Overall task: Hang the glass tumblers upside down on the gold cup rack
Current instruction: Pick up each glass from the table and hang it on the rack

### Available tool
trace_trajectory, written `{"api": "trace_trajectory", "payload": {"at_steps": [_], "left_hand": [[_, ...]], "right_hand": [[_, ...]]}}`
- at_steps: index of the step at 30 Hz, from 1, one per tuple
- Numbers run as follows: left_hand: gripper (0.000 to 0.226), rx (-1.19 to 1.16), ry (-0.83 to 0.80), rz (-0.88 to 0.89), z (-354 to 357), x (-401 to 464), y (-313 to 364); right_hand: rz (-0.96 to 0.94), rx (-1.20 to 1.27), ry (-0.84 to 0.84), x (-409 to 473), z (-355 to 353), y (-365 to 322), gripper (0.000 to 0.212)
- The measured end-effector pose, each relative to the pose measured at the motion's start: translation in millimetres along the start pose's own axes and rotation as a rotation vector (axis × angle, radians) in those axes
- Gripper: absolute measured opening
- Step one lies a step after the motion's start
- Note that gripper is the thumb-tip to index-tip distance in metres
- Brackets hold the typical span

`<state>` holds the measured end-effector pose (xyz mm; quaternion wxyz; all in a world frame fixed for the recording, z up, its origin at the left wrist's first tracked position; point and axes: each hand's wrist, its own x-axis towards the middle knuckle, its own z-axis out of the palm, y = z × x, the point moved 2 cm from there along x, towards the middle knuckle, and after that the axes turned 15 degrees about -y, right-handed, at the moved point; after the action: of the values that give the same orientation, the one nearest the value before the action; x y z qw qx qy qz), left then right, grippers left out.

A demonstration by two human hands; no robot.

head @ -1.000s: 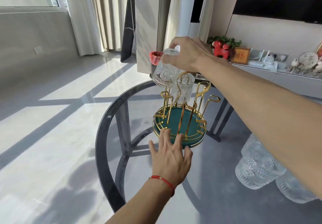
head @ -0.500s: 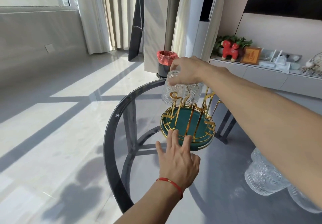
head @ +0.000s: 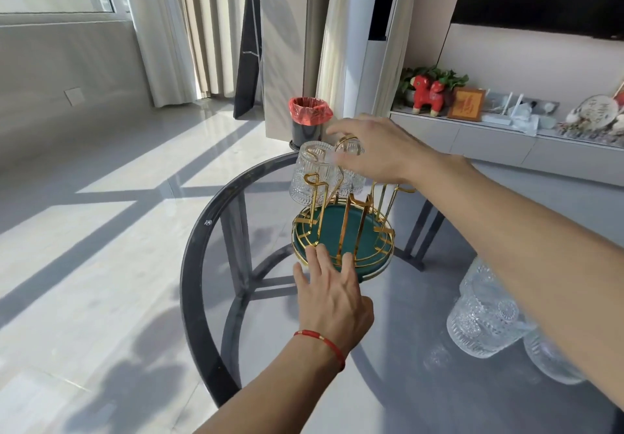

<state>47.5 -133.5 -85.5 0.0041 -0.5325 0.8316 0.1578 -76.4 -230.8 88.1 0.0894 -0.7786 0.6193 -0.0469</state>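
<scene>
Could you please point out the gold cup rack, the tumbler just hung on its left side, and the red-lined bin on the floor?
gold cup rack (head: pixel 347 212): head view, on a central upright prong.
hung tumbler (head: pixel 312 177): head view, on its ribbed side wall.
red-lined bin (head: pixel 309 113): head view, on the red liner.

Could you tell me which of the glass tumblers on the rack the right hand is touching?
The ribbed clear glass tumbler hung on the gold cup rack's left prong; the right hand's fingertips rest on its upturned base.

2 hung tumblers (head: pixel 315 177) crowd rack's (head: pixel 342 231) far-left pegs, near-right pegs free, tabletop (head: pixel 405 349) open
</scene>
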Motion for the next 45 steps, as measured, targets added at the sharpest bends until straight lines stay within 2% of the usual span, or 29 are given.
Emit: {"api": "trace_trajectory", "payload": {"at_steps": [6, 10, 12, 13, 17, 19, 21, 23, 26, 30, 34, 36, 39, 41, 43, 45], "left_hand": [[0.049, 0.041, 0.014, -0.004, -11.6, -8.1, 15.1], [0.036, 0.034, 0.275, 0.171, -19.7, -20.2, 40.2], [0.031, -0.081, 0.388, 0.268, -18.4, -26.5, 54.6], [0.032, -0.163, 0.390, 0.331, -16.4, -28.2, 60.4], [0.060, -0.470, 0.148, 0.606, -1.5, -32.4, 87.3], [0.078, -0.569, 0.018, 0.614, 6.2, -31.3, 100.7], [0.087, -0.616, -0.034, 0.586, 12.5, -30.1, 112.2], [0.090, -0.648, -0.057, 0.553, 15.7, -28.1, 120.1], [0.093, -0.683, -0.065, 0.524, 17.0, -25.4, 126.5], [0.093, -0.632, 0.007, 0.550, 15.4, -26.7, 129.1], [0.081, -0.524, 0.067, 0.588, 4.2, -33.2, 120.5], [0.076, -0.523, 0.081, 0.535, -3.0, -35.9, 111.1], [0.079, -0.606, 0.091, 0.399, -18.5, -36.4, 92.0], [0.082, -0.663, 0.127, 0.350, -31.2, -33.8, 76.4], [0.084, -0.732, 0.136, 0.336, -39.7, -32.6, 62.7], [0.084, -0.863, 0.098, 0.309, -38.4, -31.4, 53.6]], "right_hand": [[-0.043, 0.162, 0.366, -122.0, 15.6, 33.9, 0.045], [0.052, 0.302, 0.618, -201.0, 48.8, 46.9, 0.025], [0.106, 0.337, 0.681, -234.1, 73.3, 47.7, 0.022], [0.125, 0.347, 0.682, -245.1, 82.3, 47.9, 0.023], [0.200, 0.431, 0.608, -270.7, 87.1, 64.3, 0.019], [0.266, 0.427, 0.519, -274.6, 89.8, 69.6, 0.020], [0.308, 0.393, 0.364, -274.2, 99.2, 65.5, 0.028], [0.300, 0.406, 0.301, -271.8, 106.3, 58.9, 0.034], [0.309, 0.436, 0.336, -271.4, 105.9, 53.8, 0.038], [0.312, 0.480, 0.397, -273.8, 104.8, 52.4, 0.034], [0.279, 0.522, 0.412, -271.6, 107.3, 52.6, 0.032], [0.251, 0.581, 0.407, -266.8, 109.3, 50.7, 0.033], [0.259, 0.717, 0.345, -256.3, 112.5, 47.5, 0.031], [0.258, 0.873, 0.193, -249.6, 116.6, 41.9, 0.026], [0.207, 1.167, 0.026, -241.2, 124.3, 31.6, 0.037], [0.177, 1.477, 0.028, -231.2, 134.1, 27.8, 0.036]]}}
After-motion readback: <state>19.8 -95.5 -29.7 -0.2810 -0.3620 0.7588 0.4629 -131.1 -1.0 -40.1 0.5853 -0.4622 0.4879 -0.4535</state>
